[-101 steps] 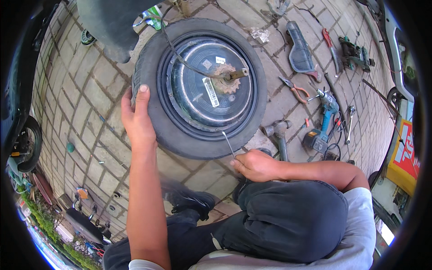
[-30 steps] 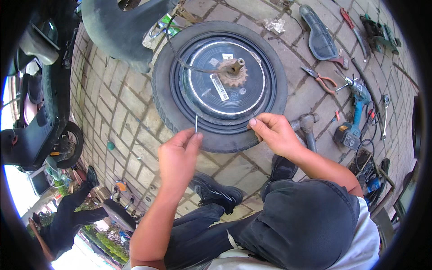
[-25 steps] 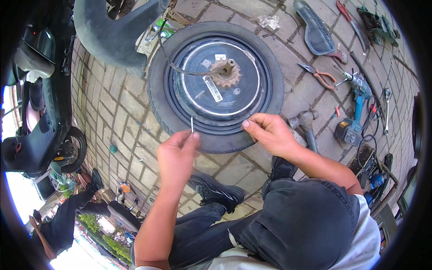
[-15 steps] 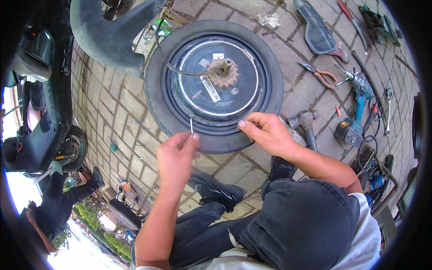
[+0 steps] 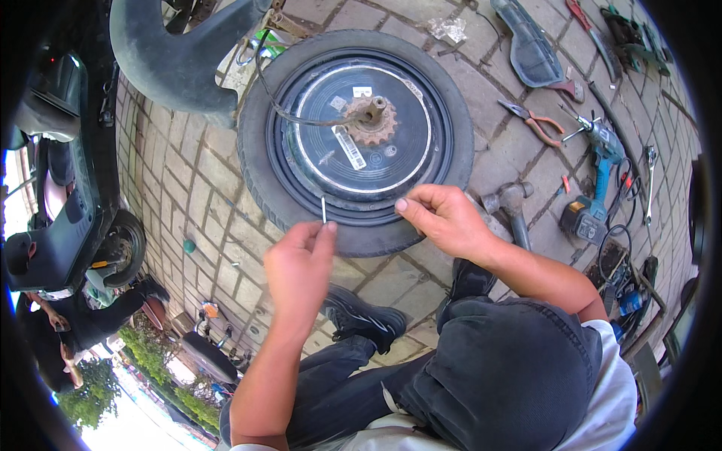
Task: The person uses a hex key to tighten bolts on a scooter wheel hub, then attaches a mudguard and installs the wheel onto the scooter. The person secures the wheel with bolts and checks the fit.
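Note:
A wheel lies flat before me, with a black tyre (image 5: 256,161), a dark hub motor (image 5: 398,165), a rusty central sprocket (image 5: 380,129) and a cable (image 5: 297,119). My left hand (image 5: 299,267) grips a thin metal rod (image 5: 323,209), its end at the rim's near edge. My right hand (image 5: 440,222) is pinched at the rim's near-right part, to the right of the rod; what is between thumb and finger I cannot make out. A hammer (image 5: 517,218) lies beside that hand, right of the tyre.
Pliers (image 5: 543,126), a cordless drill (image 5: 598,192) and a wrench (image 5: 649,184) lie rightward on the paving (image 5: 195,195). A grey plastic panel (image 5: 180,64) is at upper left, a dark scooter (image 5: 64,233) at far left. Another person (image 5: 75,331) is at lower left, near plants.
The rod has passed from my right hand to my left, which left the tyre's side. My right hand has since crept slightly left along the rim. The other person has shifted.

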The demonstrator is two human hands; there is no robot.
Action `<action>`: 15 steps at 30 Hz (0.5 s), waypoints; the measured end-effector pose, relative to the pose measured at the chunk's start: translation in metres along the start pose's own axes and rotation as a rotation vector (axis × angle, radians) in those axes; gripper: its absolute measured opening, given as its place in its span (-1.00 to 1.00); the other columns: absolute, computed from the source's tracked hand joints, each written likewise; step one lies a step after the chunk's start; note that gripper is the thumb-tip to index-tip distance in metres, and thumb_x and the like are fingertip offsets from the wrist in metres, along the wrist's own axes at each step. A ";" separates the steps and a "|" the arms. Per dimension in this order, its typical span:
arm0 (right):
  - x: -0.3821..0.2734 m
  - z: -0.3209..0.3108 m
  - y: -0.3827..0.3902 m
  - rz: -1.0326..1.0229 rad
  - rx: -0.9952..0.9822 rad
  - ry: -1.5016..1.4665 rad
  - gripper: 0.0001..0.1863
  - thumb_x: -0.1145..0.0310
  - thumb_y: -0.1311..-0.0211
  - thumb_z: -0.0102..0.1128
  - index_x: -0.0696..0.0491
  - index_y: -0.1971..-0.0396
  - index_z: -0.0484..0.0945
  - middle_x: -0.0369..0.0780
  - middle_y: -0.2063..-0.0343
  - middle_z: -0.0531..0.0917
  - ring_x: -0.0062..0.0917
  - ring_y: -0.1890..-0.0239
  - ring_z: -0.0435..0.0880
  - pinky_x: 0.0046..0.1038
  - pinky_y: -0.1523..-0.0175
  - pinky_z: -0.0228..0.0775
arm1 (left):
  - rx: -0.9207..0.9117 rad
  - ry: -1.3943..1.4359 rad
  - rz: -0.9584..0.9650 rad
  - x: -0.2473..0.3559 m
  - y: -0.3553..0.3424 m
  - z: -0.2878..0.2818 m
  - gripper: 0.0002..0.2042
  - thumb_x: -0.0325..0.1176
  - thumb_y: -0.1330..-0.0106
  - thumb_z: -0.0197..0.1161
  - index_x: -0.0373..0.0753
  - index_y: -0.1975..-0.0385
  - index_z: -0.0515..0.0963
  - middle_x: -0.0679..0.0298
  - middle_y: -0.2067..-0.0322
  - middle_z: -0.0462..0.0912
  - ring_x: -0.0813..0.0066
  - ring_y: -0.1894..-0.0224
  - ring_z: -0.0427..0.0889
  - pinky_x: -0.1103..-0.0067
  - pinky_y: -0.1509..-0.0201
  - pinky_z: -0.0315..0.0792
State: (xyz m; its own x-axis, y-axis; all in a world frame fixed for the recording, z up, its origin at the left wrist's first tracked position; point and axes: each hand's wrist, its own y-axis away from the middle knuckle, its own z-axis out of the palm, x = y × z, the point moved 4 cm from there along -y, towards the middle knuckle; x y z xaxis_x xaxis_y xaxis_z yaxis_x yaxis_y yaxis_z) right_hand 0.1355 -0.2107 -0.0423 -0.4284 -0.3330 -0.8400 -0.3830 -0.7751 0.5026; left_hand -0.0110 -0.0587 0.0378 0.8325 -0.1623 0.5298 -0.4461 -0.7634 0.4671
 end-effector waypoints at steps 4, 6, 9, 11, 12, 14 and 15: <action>-0.004 0.002 0.000 -0.012 -0.005 0.029 -0.67 0.24 -0.36 0.19 0.23 0.44 0.57 -0.41 0.68 0.41 -0.78 0.56 0.30 -0.54 0.50 0.20 | -0.073 0.020 -0.081 0.019 -0.001 0.006 -0.75 -0.31 -0.38 0.25 -0.43 0.40 0.55 0.19 0.63 0.61 0.63 0.69 0.50 0.68 0.62 0.38; -0.006 0.003 0.002 -0.027 -0.014 0.050 -0.68 0.24 -0.36 0.19 0.23 0.42 0.59 -0.40 0.67 0.43 -0.78 0.55 0.31 -0.54 0.49 0.22 | -0.094 0.175 -0.184 0.018 0.002 0.011 -0.73 -0.30 -0.40 0.23 -0.42 0.43 0.52 0.18 0.65 0.60 0.63 0.70 0.50 0.68 0.64 0.36; -0.010 0.005 0.000 -0.024 -0.011 0.071 -0.68 0.23 -0.35 0.20 0.23 0.39 0.60 -0.38 0.67 0.44 -0.77 0.56 0.32 -0.54 0.48 0.23 | -0.112 0.287 -0.240 0.016 0.002 0.014 -0.72 -0.30 -0.40 0.22 -0.41 0.45 0.49 0.18 0.66 0.59 0.63 0.70 0.51 0.69 0.66 0.35; -0.011 0.005 -0.001 -0.028 -0.026 0.091 -0.69 0.23 -0.34 0.21 0.23 0.38 0.61 -0.35 0.67 0.46 -0.76 0.56 0.34 -0.53 0.48 0.24 | -0.116 0.234 -0.231 0.014 0.001 0.015 -0.72 -0.30 -0.40 0.22 -0.41 0.44 0.48 0.18 0.66 0.59 0.62 0.70 0.51 0.69 0.66 0.35; -0.011 0.005 -0.001 -0.031 -0.033 0.101 -0.69 0.23 -0.34 0.21 0.22 0.38 0.61 -0.33 0.67 0.47 -0.75 0.56 0.34 -0.53 0.48 0.25 | -0.110 0.190 -0.211 0.013 0.001 0.013 -0.73 -0.30 -0.40 0.23 -0.40 0.44 0.49 0.19 0.66 0.59 0.62 0.69 0.51 0.68 0.65 0.35; -0.011 0.004 -0.003 -0.052 -0.025 0.110 -0.69 0.23 -0.33 0.21 0.23 0.38 0.61 -0.31 0.67 0.48 -0.73 0.56 0.36 -0.51 0.47 0.27 | -0.100 0.101 -0.170 0.009 0.000 0.005 -0.74 -0.30 -0.39 0.23 -0.38 0.45 0.49 0.21 0.66 0.60 0.62 0.68 0.52 0.68 0.64 0.35; -0.011 0.004 -0.003 -0.062 -0.020 0.114 -0.69 0.23 -0.33 0.22 0.23 0.37 0.61 -0.29 0.67 0.49 -0.72 0.56 0.36 -0.51 0.46 0.28 | -0.097 0.016 -0.119 0.008 -0.002 0.001 -0.75 -0.31 -0.38 0.24 -0.37 0.46 0.49 0.22 0.67 0.59 0.62 0.68 0.52 0.66 0.63 0.34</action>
State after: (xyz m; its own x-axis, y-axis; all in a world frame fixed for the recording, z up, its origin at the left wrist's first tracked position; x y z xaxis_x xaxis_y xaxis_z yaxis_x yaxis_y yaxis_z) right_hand 0.1383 -0.2021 -0.0339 -0.3084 -0.3424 -0.8875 -0.3884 -0.8063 0.4461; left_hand -0.0035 -0.0592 0.0405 0.8762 -0.0633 0.4778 -0.3748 -0.7126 0.5930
